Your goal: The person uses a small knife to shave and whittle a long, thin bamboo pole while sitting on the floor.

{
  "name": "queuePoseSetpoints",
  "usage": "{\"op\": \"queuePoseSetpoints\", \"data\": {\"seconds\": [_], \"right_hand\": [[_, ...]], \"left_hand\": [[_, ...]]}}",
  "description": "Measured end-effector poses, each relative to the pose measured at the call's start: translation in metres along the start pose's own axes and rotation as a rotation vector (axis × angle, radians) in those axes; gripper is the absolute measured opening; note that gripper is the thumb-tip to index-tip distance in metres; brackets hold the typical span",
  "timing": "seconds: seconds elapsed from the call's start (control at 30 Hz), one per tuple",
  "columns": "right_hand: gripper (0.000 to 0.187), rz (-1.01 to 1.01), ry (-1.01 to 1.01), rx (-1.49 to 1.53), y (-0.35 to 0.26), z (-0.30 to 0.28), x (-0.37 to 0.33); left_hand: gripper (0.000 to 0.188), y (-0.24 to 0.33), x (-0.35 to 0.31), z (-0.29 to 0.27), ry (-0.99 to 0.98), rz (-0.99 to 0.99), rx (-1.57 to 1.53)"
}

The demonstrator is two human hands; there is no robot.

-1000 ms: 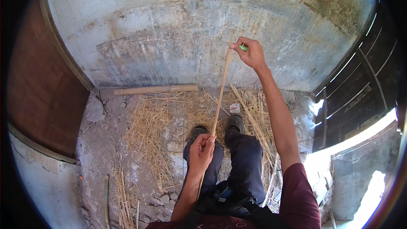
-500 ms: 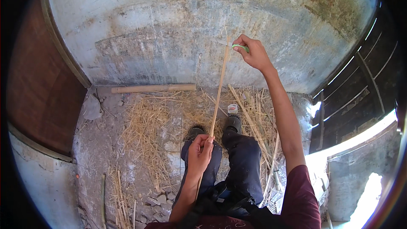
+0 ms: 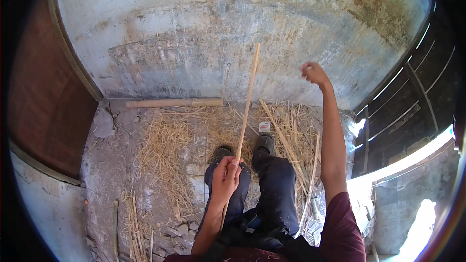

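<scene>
A long, thin bamboo strip stands slanted upward in front of me, its far tip raised against the wall. My left hand is closed round its lower part above my left knee, thumb on top. The strip's tail runs down beside my left forearm toward my lap. Off to the right of the tip, apart from it, my right hand is in the air with its fingers curled in. Motion smears that hand, and what it holds is hidden.
Straw-like shavings cover the floor round my shoes. A thick bamboo pole lies along the foot of the stained wall. Long split strips and a small white box lie ahead to the right; rubble is at lower left.
My right hand, which held a green-handled knife-like tool at the strip's tip, has moved right and slightly down, away from it. Loose fibres at the tip are gone. My left hand keeps its hold.
</scene>
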State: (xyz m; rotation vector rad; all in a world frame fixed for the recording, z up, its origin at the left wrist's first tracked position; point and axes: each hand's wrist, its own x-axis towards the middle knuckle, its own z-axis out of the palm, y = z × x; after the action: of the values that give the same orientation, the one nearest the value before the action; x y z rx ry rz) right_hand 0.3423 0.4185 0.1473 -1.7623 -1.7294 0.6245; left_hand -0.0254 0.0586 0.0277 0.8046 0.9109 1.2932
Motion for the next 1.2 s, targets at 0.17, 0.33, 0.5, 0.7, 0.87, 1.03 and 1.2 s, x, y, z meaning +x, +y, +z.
{"op": "queuePoseSetpoints", "data": {"seconds": [0.17, 0.33, 0.5, 0.7, 0.87, 1.03, 1.2], "right_hand": [[0.029, -0.131, -0.079, 0.07, 0.006, 0.046, -0.06], [0.018, -0.282, 0.245, 0.488, -0.026, 0.097, -0.12], [0.016, -0.498, 0.176, 0.469, -0.065, 0.118, -0.201], [0.024, -0.698, 0.006, 0.111, -0.077, 0.128, -0.279], [0.024, -0.701, -0.072, 0.094, -0.068, 0.132, -0.301], [0.023, -0.703, -0.127, 0.08, -0.075, 0.131, -0.305], [0.022, -0.733, -0.137, 0.115, -0.072, 0.137, -0.306]], "left_hand": [[0.035, 0.002, 0.0, 0.003, -0.069, -0.048, 0.012], [0.04, 0.008, -0.001, -0.001, -0.148, -0.071, -0.02], [0.04, 0.014, 0.0, 0.003, -0.147, -0.107, -0.052], [0.045, 0.018, -0.003, 0.007, -0.133, -0.168, -0.104], [0.051, 0.021, -0.002, 0.015, -0.153, -0.135, -0.029], [0.043, 0.003, 0.003, 0.017, -0.15, -0.023, 0.124], [0.036, -0.008, 0.004, 0.022, -0.073, 0.028, 0.227]]}}
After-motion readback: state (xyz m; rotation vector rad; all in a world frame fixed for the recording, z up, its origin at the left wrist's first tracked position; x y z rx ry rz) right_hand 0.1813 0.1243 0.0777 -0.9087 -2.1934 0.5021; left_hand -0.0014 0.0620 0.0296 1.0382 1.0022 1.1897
